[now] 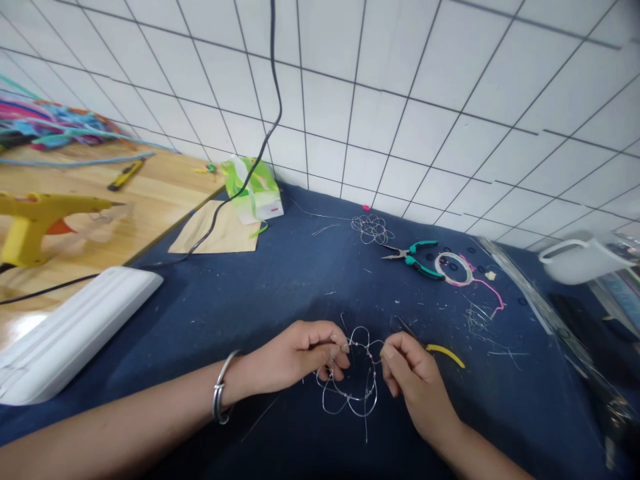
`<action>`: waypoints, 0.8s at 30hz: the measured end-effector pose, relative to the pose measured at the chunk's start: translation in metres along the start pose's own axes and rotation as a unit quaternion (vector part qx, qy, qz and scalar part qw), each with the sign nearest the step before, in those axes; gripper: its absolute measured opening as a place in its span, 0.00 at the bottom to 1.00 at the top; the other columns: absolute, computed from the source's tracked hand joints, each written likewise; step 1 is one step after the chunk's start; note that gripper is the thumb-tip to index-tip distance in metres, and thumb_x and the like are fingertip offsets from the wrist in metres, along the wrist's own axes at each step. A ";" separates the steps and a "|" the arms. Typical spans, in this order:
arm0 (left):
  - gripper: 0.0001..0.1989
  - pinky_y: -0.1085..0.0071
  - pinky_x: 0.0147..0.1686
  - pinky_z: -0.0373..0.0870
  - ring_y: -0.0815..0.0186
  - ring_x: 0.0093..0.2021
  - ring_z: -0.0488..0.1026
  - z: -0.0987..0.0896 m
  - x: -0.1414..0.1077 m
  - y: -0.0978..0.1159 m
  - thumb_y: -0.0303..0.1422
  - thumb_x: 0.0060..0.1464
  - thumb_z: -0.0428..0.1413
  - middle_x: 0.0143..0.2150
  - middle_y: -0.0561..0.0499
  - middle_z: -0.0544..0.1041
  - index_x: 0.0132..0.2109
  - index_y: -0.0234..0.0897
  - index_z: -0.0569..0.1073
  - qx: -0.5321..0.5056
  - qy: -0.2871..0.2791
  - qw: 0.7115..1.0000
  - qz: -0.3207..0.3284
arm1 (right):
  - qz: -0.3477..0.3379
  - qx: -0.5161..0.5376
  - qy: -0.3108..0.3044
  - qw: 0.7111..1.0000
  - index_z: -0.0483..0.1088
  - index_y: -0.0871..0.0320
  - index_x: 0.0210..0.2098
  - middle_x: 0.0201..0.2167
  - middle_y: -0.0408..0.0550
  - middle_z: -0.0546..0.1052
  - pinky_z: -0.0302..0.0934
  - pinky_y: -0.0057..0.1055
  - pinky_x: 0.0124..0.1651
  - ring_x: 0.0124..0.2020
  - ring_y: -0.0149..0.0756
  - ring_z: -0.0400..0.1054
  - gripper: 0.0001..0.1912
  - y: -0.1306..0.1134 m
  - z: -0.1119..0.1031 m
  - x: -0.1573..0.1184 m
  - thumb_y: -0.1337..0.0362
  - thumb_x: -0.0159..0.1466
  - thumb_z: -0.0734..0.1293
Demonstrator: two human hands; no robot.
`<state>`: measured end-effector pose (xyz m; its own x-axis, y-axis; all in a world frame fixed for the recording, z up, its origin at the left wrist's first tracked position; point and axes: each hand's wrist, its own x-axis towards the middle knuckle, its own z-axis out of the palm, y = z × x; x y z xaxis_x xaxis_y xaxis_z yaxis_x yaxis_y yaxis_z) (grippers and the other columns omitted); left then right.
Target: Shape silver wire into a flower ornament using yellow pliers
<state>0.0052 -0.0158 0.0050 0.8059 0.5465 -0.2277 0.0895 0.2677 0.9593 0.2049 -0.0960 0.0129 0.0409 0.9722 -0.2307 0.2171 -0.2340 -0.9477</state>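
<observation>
A flower-shaped ring of thin silver wire (370, 398) with small pinkish beads hangs between my two hands at the lower middle. My left hand (317, 357), with a silver bangle (219, 393) on its wrist, pinches the ring's upper left side between thumb and fingers. On the right side of the ring, the curled fingers of my right hand (410, 367) close on an outer wire loop. Loose wire ends stick out above and below the ring. Just beyond my right hand lies a tool with a yellow handle (447, 355), partly hidden.
Teal-handled pliers (420, 260), another wire flower (373, 229), a white ring (454, 269) and wire scraps (477, 319) lie on the blue cloth. A white mug (583, 260) stands right. At left are a glue gun (45, 220), a yellow cutter (126, 175) and a white device (80, 333).
</observation>
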 end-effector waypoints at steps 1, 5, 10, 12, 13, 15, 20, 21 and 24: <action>0.08 0.71 0.31 0.69 0.66 0.33 0.74 0.000 0.000 -0.001 0.33 0.58 0.48 0.36 0.47 0.74 0.39 0.33 0.67 -0.004 -0.001 1.000 -0.001 | 0.001 -0.001 0.001 1.000 0.58 0.57 0.25 0.17 0.35 0.58 0.51 0.24 0.24 0.18 0.24 0.53 0.13 0.000 0.000 0.000 0.60 0.65 0.56; 0.09 0.70 0.31 0.70 0.66 0.33 0.74 -0.001 0.000 -0.006 0.35 0.59 0.47 0.35 0.48 0.74 0.40 0.34 0.66 -0.010 -0.002 1.000 -0.003 | -0.001 -0.007 0.004 1.000 0.58 0.57 0.25 0.17 0.35 0.58 0.51 0.24 0.24 0.18 0.24 0.54 0.13 0.002 0.000 0.001 0.59 0.65 0.56; 0.09 0.69 0.32 0.70 0.66 0.34 0.74 -0.002 0.002 -0.009 0.35 0.58 0.47 0.36 0.47 0.74 0.41 0.33 0.66 0.009 0.038 0.999 0.012 | -0.001 -0.020 -0.007 1.000 0.60 0.57 0.30 0.20 0.36 0.61 0.52 0.24 0.24 0.19 0.24 0.55 0.11 0.002 0.001 0.002 0.57 0.64 0.57; 0.09 0.69 0.32 0.70 0.66 0.35 0.74 -0.002 0.002 -0.008 0.34 0.58 0.47 0.37 0.47 0.74 0.41 0.33 0.66 0.013 0.061 0.998 0.015 | 0.002 -0.032 -0.011 0.999 0.61 0.56 0.32 0.21 0.36 0.60 0.52 0.24 0.24 0.20 0.25 0.55 0.09 0.001 0.002 0.001 0.57 0.62 0.59; 0.09 0.69 0.32 0.70 0.66 0.35 0.74 -0.001 0.002 -0.007 0.34 0.58 0.47 0.37 0.47 0.74 0.41 0.33 0.66 0.013 0.068 0.997 0.015 | 0.002 -0.043 -0.017 0.999 0.61 0.56 0.32 0.21 0.36 0.60 0.52 0.24 0.24 0.20 0.25 0.55 0.08 0.001 0.003 0.000 0.58 0.61 0.61; 0.09 0.69 0.32 0.70 0.65 0.35 0.74 -0.001 0.002 -0.006 0.34 0.58 0.47 0.37 0.47 0.74 0.41 0.33 0.66 0.009 0.072 0.997 0.013 | -0.005 -0.079 -0.031 0.996 0.62 0.56 0.31 0.21 0.36 0.60 0.51 0.23 0.24 0.21 0.25 0.54 0.08 0.001 0.004 0.000 0.59 0.59 0.63; 0.08 0.69 0.32 0.70 0.65 0.34 0.75 -0.002 0.002 -0.005 0.33 0.58 0.48 0.36 0.46 0.75 0.41 0.32 0.66 -0.045 0.051 0.998 0.010 | -0.048 -0.158 -0.036 0.986 0.63 0.57 0.27 0.21 0.38 0.62 0.51 0.24 0.26 0.23 0.27 0.55 0.08 0.004 0.003 0.002 0.61 0.61 0.60; 0.08 0.69 0.32 0.70 0.65 0.34 0.75 -0.003 0.002 -0.005 0.33 0.58 0.49 0.36 0.46 0.75 0.41 0.32 0.66 -0.060 0.042 0.997 0.007 | -0.051 -0.162 -0.033 0.985 0.63 0.57 0.27 0.21 0.38 0.62 0.52 0.24 0.26 0.23 0.27 0.55 0.08 0.004 0.003 0.002 0.61 0.61 0.60; 0.08 0.68 0.32 0.70 0.63 0.34 0.75 -0.004 0.002 -0.002 0.33 0.58 0.49 0.36 0.45 0.75 0.40 0.32 0.66 -0.094 0.023 0.995 -0.004 | -0.052 -0.169 -0.028 0.984 0.63 0.57 0.27 0.21 0.38 0.61 0.52 0.24 0.26 0.23 0.27 0.55 0.08 0.005 0.002 0.002 0.61 0.61 0.59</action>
<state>0.0040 -0.0117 0.0017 0.7779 0.5779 -0.2468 -0.0187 0.4139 0.9101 0.2038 -0.0951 0.0075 -0.0504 0.9862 -0.1577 0.5304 -0.1074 -0.8409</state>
